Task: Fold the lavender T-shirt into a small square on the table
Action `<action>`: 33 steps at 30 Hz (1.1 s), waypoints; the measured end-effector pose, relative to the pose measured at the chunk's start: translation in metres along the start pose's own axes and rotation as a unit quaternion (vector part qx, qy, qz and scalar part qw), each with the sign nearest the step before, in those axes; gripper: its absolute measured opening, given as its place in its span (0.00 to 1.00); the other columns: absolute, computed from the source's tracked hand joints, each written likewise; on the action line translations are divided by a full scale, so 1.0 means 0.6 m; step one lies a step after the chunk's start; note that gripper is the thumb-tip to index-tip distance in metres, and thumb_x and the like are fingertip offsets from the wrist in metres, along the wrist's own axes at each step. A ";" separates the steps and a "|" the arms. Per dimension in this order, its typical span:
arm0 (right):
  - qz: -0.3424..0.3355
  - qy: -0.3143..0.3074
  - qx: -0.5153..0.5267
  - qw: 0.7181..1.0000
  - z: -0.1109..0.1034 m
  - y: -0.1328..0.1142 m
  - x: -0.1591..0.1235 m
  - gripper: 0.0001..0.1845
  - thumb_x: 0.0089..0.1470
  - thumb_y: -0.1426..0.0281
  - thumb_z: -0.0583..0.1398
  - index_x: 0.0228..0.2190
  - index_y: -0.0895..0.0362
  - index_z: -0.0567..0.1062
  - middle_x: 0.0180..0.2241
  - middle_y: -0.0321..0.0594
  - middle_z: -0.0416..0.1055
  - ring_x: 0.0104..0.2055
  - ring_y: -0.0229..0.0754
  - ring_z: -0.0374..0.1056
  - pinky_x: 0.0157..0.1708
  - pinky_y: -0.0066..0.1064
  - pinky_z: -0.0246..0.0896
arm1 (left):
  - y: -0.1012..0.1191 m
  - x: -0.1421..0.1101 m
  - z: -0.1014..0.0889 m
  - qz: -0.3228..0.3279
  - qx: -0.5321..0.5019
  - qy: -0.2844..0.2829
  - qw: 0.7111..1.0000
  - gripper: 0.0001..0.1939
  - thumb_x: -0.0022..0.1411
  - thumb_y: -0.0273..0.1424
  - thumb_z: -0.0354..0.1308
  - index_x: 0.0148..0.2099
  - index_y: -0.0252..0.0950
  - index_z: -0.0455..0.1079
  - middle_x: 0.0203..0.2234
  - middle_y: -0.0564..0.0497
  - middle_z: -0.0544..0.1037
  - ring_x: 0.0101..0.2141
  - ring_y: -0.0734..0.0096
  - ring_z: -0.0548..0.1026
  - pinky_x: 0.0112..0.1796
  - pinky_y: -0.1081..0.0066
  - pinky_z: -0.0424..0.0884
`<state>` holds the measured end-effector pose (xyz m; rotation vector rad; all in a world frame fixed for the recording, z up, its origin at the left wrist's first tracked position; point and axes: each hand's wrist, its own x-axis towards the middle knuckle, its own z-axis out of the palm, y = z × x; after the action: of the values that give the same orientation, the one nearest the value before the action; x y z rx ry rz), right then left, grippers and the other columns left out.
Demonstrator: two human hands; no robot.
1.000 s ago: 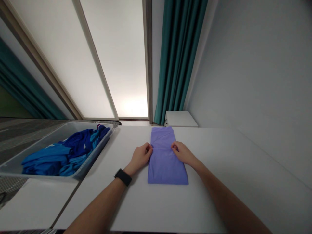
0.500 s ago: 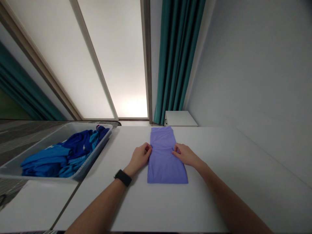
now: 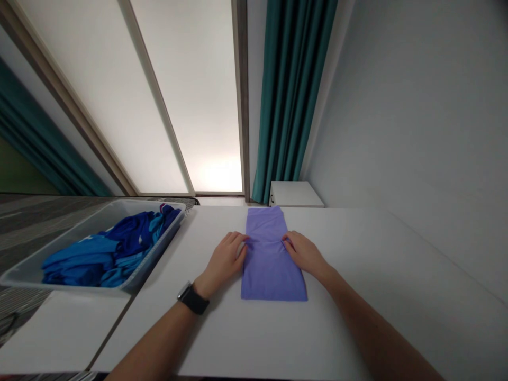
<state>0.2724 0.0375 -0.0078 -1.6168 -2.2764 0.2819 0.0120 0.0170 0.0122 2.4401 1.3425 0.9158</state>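
A purple piece of folded clothing [image 3: 272, 270] lies flat on the white table [image 3: 246, 338], narrower at its far end and wider at the near end. A crease runs across it between my two hands. At its left edge my left hand [image 3: 227, 256] has its fingertips and thumb closed on the fabric by this crease; a black watch [image 3: 193, 299] is on that wrist. On the opposite edge, my right hand [image 3: 305, 254] pinches the cloth at about the same height. The fingertips of both hands are partly hidden.
To the left stands a translucent plastic bin [image 3: 130, 290] with several blue garments [image 3: 83, 259] piled in it. A seam [image 3: 109, 332] divides the table at left. Beyond the far edge are a white cabinet [image 3: 297, 193] and a teal curtain [image 3: 291, 95]; a wall [image 3: 416, 132] rises at right.
My left hand has shifted its hold, with its fingers straighter and its wrist a little further left. My right hand stays on the right edge. The purple clothing lies almost as before.
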 end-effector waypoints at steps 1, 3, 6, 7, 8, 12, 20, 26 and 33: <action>0.000 -0.003 0.003 1.000 0.001 0.002 0.000 0.11 0.64 0.73 0.51 0.42 0.56 0.72 0.42 0.44 0.73 0.44 0.42 0.68 0.46 0.30 0.57 | 0.016 -0.005 0.001 0.040 0.004 -0.022 0.999 0.16 0.68 0.31 0.47 0.54 0.36 0.69 0.48 0.43 0.76 0.50 0.61 0.72 0.52 0.60 0.68; -0.002 -0.012 0.018 1.000 0.002 0.008 0.001 0.13 0.63 0.74 0.50 0.42 0.56 0.73 0.42 0.43 0.74 0.45 0.41 0.69 0.47 0.30 0.58 | 0.046 -0.016 0.011 0.097 0.021 -0.073 0.992 0.21 0.69 0.33 0.48 0.62 0.37 0.62 0.57 0.43 0.71 0.56 0.61 0.68 0.57 0.59 0.65; -0.003 -0.016 0.050 0.999 0.002 0.022 0.003 0.15 0.63 0.77 0.48 0.41 0.55 0.73 0.42 0.42 0.75 0.46 0.41 0.70 0.48 0.30 0.58 | 0.070 -0.034 0.036 0.137 0.056 -0.127 0.981 0.28 0.70 0.38 0.48 0.69 0.37 0.53 0.64 0.42 0.64 0.63 0.58 0.62 0.61 0.57 0.61; 0.000 -0.014 0.057 0.998 0.000 0.027 0.003 0.16 0.62 0.78 0.48 0.41 0.56 0.73 0.42 0.42 0.75 0.46 0.41 0.70 0.48 0.30 0.58 | 0.071 -0.039 0.044 0.143 0.068 -0.139 0.978 0.29 0.71 0.38 0.48 0.70 0.37 0.52 0.65 0.42 0.62 0.64 0.58 0.60 0.62 0.56 0.60; 0.006 -0.011 0.060 0.998 -0.002 0.031 0.004 0.16 0.62 0.78 0.48 0.41 0.56 0.74 0.42 0.43 0.75 0.46 0.41 0.70 0.49 0.30 0.58 | 0.070 -0.043 0.052 0.147 0.079 -0.149 0.975 0.29 0.71 0.39 0.47 0.70 0.36 0.51 0.65 0.42 0.61 0.64 0.57 0.59 0.62 0.55 0.59; 0.029 -0.008 0.064 0.998 -0.012 0.039 0.006 0.15 0.61 0.78 0.48 0.38 0.56 0.74 0.40 0.42 0.76 0.43 0.41 0.70 0.46 0.30 0.58 | 0.057 -0.053 0.067 0.155 0.109 -0.159 0.969 0.28 0.72 0.39 0.43 0.70 0.33 0.52 0.66 0.42 0.58 0.66 0.57 0.56 0.63 0.53 0.55; 0.052 -0.046 -0.014 0.998 -0.010 0.006 0.001 0.09 0.64 0.66 0.53 0.35 0.55 0.72 0.33 0.41 0.76 0.34 0.42 0.70 0.33 0.29 0.53 | 0.055 -0.051 0.068 0.161 0.128 -0.155 0.966 0.28 0.73 0.40 0.43 0.70 0.34 0.52 0.66 0.42 0.58 0.66 0.58 0.56 0.64 0.54 0.53; 0.022 -0.055 -0.038 0.998 -0.001 -0.001 -0.002 0.07 0.64 0.69 0.53 0.35 0.54 0.70 0.35 0.41 0.76 0.38 0.42 0.70 0.36 0.29 0.54 | 0.055 -0.047 0.063 0.150 0.102 -0.142 0.973 0.30 0.73 0.40 0.43 0.72 0.37 0.46 0.66 0.43 0.58 0.66 0.61 0.56 0.64 0.55 0.54; 0.024 -0.034 -0.003 0.999 -0.007 -0.005 -0.004 0.06 0.66 0.71 0.51 0.36 0.54 0.67 0.36 0.41 0.74 0.37 0.41 0.70 0.36 0.29 0.54 | 0.067 -0.039 0.048 0.156 0.109 -0.114 0.975 0.29 0.73 0.39 0.43 0.71 0.36 0.46 0.67 0.42 0.57 0.66 0.60 0.55 0.65 0.54 0.53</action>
<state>0.2722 0.0341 -0.0032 -1.6907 -2.2922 0.3465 0.0480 -0.0216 -0.0019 2.8777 1.0493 0.5458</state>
